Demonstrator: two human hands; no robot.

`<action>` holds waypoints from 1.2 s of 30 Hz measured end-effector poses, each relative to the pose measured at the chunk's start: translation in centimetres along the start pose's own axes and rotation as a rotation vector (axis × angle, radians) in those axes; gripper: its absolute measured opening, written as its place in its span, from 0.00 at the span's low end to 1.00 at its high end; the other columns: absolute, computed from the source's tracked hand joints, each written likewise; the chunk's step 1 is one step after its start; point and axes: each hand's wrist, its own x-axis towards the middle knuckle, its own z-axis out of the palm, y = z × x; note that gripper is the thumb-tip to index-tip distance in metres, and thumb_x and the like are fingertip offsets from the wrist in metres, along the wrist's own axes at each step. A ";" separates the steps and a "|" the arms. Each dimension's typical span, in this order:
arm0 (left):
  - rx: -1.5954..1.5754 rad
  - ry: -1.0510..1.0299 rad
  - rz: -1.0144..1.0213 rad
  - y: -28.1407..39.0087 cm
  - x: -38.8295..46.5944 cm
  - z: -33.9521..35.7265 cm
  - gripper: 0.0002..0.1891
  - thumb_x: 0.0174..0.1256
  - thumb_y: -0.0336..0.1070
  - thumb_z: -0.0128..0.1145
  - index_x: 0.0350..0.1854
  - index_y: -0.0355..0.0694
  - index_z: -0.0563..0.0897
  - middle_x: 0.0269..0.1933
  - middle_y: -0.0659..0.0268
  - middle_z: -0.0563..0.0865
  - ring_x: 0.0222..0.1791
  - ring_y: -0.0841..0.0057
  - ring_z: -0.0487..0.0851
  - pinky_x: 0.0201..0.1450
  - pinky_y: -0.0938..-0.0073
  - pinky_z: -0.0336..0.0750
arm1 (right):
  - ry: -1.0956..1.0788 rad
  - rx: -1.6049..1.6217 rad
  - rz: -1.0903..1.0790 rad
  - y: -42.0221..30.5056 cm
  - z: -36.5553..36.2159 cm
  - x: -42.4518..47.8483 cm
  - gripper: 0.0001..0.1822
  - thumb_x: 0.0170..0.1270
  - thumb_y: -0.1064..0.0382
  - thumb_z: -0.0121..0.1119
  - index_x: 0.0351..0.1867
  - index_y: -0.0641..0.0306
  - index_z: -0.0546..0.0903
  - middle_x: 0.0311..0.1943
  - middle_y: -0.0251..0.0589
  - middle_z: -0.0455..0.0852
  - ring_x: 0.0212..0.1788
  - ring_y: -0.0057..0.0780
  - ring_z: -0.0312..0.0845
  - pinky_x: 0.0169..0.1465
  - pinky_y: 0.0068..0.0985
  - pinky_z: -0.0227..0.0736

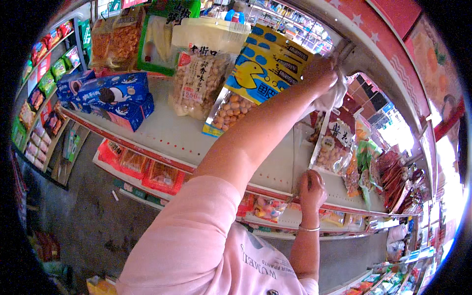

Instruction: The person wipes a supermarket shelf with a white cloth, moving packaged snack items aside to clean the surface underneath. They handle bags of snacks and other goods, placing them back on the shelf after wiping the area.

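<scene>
My left hand (323,75) is raised at the shelf's upright post, its fingers closed on a crumpled white cloth (333,96). My left forearm passes in front of a yellow and blue bag of round snacks (230,107). Lower down, my right hand (312,188), with a bracelet at the wrist, rests by the front edge of the metal shelf (274,175); its fingers are curled, and whether they grip anything is unclear. Just above it leans a dark red and clear bag of peanuts (332,143). A clear bag of peanuts (195,83) stands left of the yellow one.
Blue cookie boxes (114,92) lie at the shelf's left end. Several snack bags (392,177) crowd its right part. Red-trimmed packs (162,177) sit on a lower tier. Another snack rack (46,84) stands at far left. A red and pink header panel (383,40) curves overhead.
</scene>
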 end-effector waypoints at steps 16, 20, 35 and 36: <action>0.062 -0.094 -0.084 0.1 -0.6 0.8 0.13 0.57 0.37 0.46 0.40 0.34 0.75 0.36 0.49 0.79 0.37 0.57 0.79 0.37 0.57 0.75 | 0.060 0.018 -0.065 0.4 0.4 -0.3 0.10 0.55 0.59 0.54 0.36 0.59 0.80 0.41 0.40 0.81 0.38 0.43 0.78 0.38 0.35 0.74; 0.089 0.151 0.165 -1.5 5.4 2.1 0.13 0.51 0.35 0.51 0.41 0.42 0.76 0.32 0.51 0.80 0.36 0.57 0.79 0.37 0.56 0.75 | 0.026 0.001 -0.045 0.1 0.4 -0.1 0.11 0.54 0.58 0.54 0.37 0.58 0.79 0.40 0.39 0.81 0.37 0.44 0.78 0.38 0.36 0.73; 0.114 -0.168 -0.225 -1.4 -8.8 1.9 0.21 0.55 0.31 0.48 0.54 0.37 0.67 0.37 0.46 0.75 0.41 0.53 0.74 0.43 0.56 0.71 | 0.092 0.026 -0.062 0.2 0.6 -0.3 0.08 0.52 0.59 0.55 0.33 0.56 0.80 0.40 0.36 0.82 0.36 0.42 0.79 0.38 0.35 0.74; 0.098 -0.134 -0.211 -1.3 -8.4 1.8 0.20 0.55 0.30 0.48 0.52 0.37 0.69 0.36 0.47 0.75 0.39 0.53 0.75 0.42 0.57 0.71 | 0.082 0.025 -0.045 0.1 0.5 -0.2 0.09 0.52 0.59 0.55 0.33 0.56 0.80 0.40 0.37 0.82 0.36 0.42 0.79 0.38 0.35 0.74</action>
